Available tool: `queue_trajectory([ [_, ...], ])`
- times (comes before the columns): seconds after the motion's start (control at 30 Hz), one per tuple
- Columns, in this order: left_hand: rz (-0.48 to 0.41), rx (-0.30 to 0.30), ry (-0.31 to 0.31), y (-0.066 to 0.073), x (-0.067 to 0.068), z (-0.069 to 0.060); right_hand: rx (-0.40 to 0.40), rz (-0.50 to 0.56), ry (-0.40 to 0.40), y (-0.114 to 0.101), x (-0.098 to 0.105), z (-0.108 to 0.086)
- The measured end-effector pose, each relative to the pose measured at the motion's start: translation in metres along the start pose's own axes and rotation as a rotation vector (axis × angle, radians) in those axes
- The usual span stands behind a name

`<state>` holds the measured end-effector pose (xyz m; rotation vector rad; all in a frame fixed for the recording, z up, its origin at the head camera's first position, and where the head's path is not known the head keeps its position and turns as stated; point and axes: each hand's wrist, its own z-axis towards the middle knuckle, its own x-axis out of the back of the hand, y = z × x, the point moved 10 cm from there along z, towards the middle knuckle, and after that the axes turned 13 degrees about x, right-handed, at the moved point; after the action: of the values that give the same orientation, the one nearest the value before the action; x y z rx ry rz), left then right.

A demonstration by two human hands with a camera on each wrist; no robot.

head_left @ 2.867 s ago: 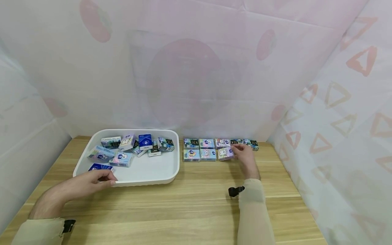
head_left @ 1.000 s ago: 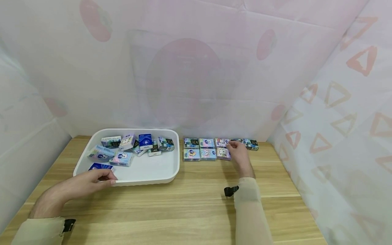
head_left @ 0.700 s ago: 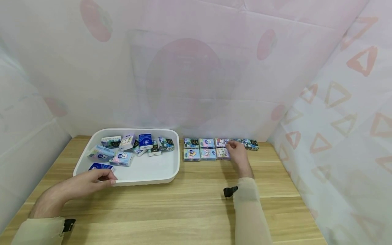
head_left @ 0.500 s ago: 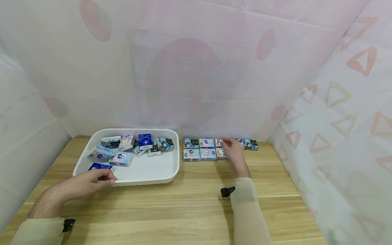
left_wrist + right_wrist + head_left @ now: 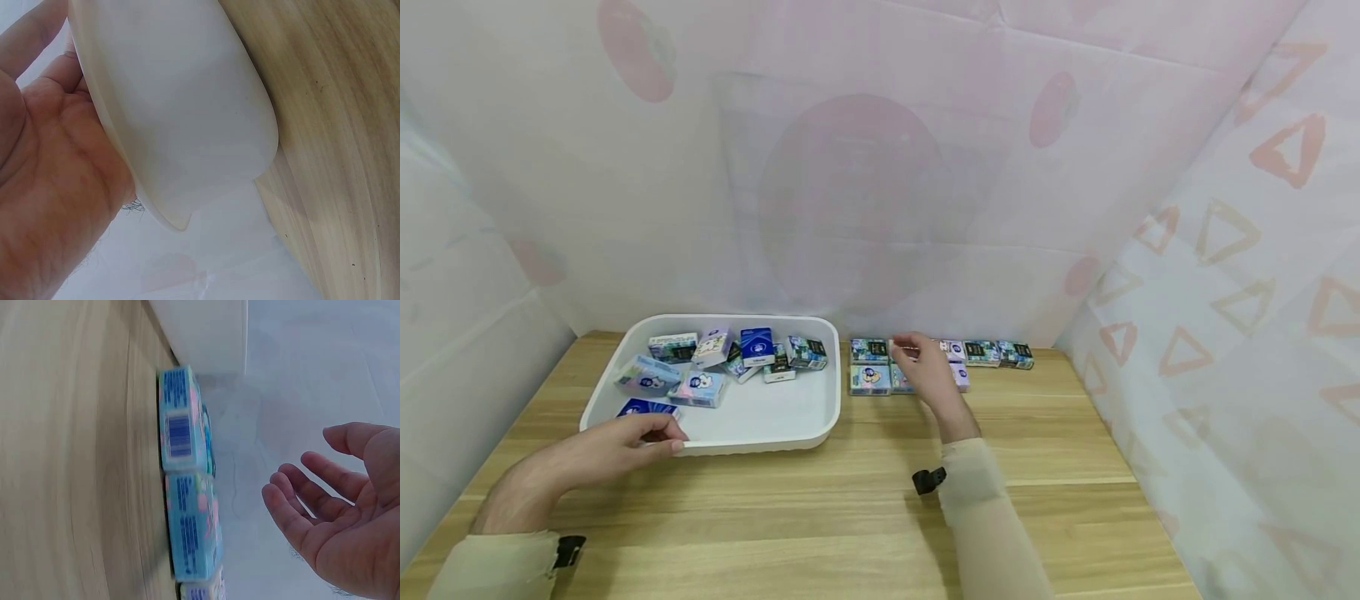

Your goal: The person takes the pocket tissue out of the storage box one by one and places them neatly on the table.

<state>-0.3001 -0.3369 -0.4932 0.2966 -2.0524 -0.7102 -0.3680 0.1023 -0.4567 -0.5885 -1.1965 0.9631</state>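
My left hand (image 5: 617,446) holds the near-left rim of a white plastic tray (image 5: 775,421), fingers over the edge and thumb outside; the left wrist view shows the tray's outer wall (image 5: 181,112) beside the palm. My right hand (image 5: 928,375) hovers above two rows of small tissue packs, its fingers loosely bent and holding nothing. It partly hides the middle packs. A light-blue pack (image 5: 870,380) lies at the front row's left end, a purple pack (image 5: 961,377) at its right end. In the right wrist view, light-blue packs (image 5: 190,525) stand apart from the fingers.
Inside the tray lie several jumbled tissue packs, including a dark blue one (image 5: 756,347) and a light-blue one (image 5: 698,387). Dark patterned packs (image 5: 1015,354) end the back row on the right. A pale printed cloth (image 5: 880,208) rises behind the wooden table (image 5: 820,517).
The right hand slid the purple pack left against the front row, let go of it, then moved left over the packs. The left hand and the tray have stayed put.
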Motion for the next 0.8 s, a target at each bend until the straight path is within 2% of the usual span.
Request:
queue_trajectory([
  [0.37,-0.009,0.009,-0.006,0.000,0.000,0.000,0.082,0.007,-0.098,-0.043,-0.051,0.001],
  [0.57,-0.018,0.010,-0.003,0.000,0.000,0.000,0.092,0.034,-0.165,-0.067,-0.084,0.005],
  [0.8,-0.014,0.009,-0.006,0.000,0.000,0.000,0.166,-0.039,-0.256,-0.089,-0.126,0.010],
])
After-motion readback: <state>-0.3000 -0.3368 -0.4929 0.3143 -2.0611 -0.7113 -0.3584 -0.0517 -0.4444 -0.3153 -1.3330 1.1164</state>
